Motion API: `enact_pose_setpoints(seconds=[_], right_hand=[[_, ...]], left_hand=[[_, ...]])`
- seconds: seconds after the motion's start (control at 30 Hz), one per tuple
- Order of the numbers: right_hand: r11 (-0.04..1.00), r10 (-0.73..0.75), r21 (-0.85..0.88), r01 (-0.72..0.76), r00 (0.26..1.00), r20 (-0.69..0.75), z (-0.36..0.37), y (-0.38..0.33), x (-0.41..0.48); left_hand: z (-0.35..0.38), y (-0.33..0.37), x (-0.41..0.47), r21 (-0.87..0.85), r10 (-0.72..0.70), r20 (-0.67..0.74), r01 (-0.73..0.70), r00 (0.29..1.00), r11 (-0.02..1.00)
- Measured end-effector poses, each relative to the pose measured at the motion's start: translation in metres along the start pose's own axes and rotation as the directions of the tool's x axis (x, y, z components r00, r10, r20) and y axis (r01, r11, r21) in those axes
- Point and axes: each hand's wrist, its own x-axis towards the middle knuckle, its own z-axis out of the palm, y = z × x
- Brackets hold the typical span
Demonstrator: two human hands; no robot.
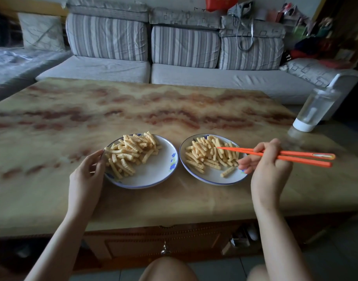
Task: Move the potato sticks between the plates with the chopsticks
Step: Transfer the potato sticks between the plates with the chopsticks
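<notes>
Marbled table (174,110) in a dim sitting room, striped sofa (184,47) behind it, and I've got two plates side by side, both carrying potato sticks. My left hand (88,171) rests relaxed fingertips against the left plate (153,179) rim, gripping nothing. The right hand (269,165) is curled round the orange chopsticks (299,153), whose tips are closed together, with no stick between them, over the heap of potato sticks (206,155) on the right plate (210,180). As I judge it, the pick-up comes next: open the tips, choose one stick lying loose on top, pinch it mid-length, lift straight. The lone stick (227,171) near the front rim looks easiest.
</notes>
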Motion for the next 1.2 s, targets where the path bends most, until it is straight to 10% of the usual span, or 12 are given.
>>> enact_pose_setpoints(seconds=[0.6, 1.2], right_hand=[[0.982, 0.059, 0.125, -0.138, 0.867, 0.496, 0.063, -0.001, -0.063], [0.965, 0.153, 0.124, -0.232, 0.877, 0.455, 0.076, 0.000, -0.073]], left_hand=[[0.001, -0.001, 0.002, -0.011, -0.002, 0.003, 0.002, 1.000, 1.000], [0.001, -0.004, 0.002, -0.032, -0.016, 0.000, 0.016, 1.000, 0.999]])
